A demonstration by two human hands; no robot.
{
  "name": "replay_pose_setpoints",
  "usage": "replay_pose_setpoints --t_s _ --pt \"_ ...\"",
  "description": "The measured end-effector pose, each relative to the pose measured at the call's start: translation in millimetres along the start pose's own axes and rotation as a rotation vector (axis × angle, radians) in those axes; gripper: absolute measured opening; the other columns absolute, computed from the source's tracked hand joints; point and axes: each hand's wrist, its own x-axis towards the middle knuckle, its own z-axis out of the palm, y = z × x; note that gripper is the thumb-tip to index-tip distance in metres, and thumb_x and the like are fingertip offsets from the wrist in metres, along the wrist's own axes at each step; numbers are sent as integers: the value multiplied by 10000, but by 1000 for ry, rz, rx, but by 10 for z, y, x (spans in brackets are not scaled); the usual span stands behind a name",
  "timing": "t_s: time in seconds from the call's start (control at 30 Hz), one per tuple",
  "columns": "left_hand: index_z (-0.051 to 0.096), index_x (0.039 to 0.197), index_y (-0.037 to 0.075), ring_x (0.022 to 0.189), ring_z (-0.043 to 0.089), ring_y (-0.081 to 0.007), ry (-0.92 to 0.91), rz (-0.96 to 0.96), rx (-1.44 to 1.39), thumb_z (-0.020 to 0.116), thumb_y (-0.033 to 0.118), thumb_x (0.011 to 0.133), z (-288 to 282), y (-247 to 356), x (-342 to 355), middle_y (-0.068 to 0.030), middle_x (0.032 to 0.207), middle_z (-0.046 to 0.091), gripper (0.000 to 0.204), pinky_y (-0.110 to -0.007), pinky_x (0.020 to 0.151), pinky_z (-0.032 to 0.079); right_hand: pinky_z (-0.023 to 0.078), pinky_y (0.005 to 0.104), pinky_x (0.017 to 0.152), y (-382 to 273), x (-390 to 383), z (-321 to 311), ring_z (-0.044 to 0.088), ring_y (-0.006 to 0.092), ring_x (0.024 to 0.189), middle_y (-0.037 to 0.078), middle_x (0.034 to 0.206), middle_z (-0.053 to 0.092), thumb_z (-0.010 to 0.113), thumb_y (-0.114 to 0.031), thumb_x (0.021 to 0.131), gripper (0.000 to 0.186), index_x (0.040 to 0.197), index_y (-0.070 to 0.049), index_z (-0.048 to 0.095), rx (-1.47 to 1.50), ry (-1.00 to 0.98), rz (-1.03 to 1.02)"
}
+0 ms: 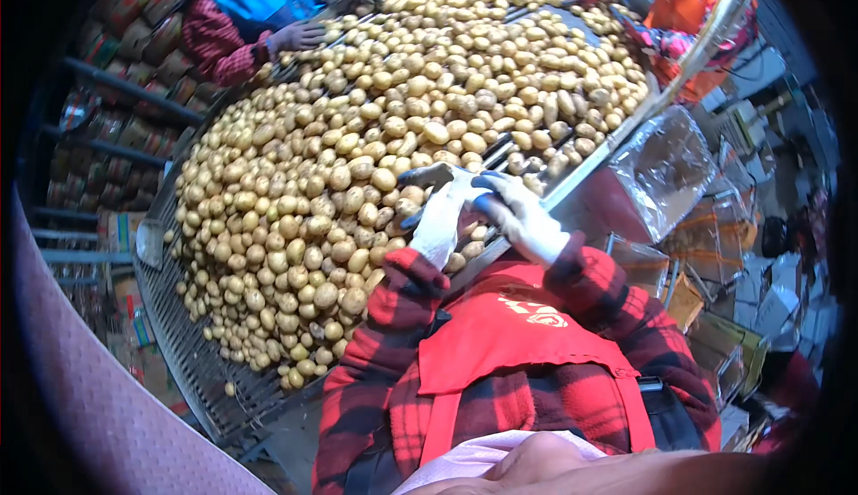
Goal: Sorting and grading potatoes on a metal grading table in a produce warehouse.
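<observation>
Beyond the pink cloth (116,361), left hand (444,213) and right hand (518,213) meet, grasp unclear, perhaps adjusting gloves (546,240); reaching potatoes (326,295) likely needs hands parted.

Tan-yellow potatoes (435,132), red apron (518,350), red-and-black checked sleeves (594,285).

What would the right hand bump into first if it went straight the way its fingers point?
Most likely the left hand in its white glove: the right hand points up and left towards it. They look very close, but I can't tell whether they touch.
</observation>
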Motion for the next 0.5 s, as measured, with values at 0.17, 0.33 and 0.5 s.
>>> replay_pose_setpoints --t_s 0.17,0.33,0.5 --pt "597 1255 34 1047 667 -163 -285 35 365 618 267 1009 264 111 -48 -83 1156 668 340 -303 919 549 524 351 934 255 -216 -94 665 262 1070 145 1176 687 613 -67 941 262 1193 -34 677 32 125 100" --pt "566 1312 -12 1089 625 -180 -143 333 780 717 96 896 275 -246 166 -106 1178 663 455 -320 960 505 521 318 857 295 -416 -10 664 160 922 60 1007 726 586 -32 945 251 1166 -36 703 337 403 320" --pt "604 1295 15 998 712 -279 -191 438 824 635 139 935 484 -221 101 -185 1088 724 382 -380 887 546 532 405 877 275 -465 -47 693 317 975 179 1054 719 609 -39 844 320 1148 -45 709 -391 474 184"
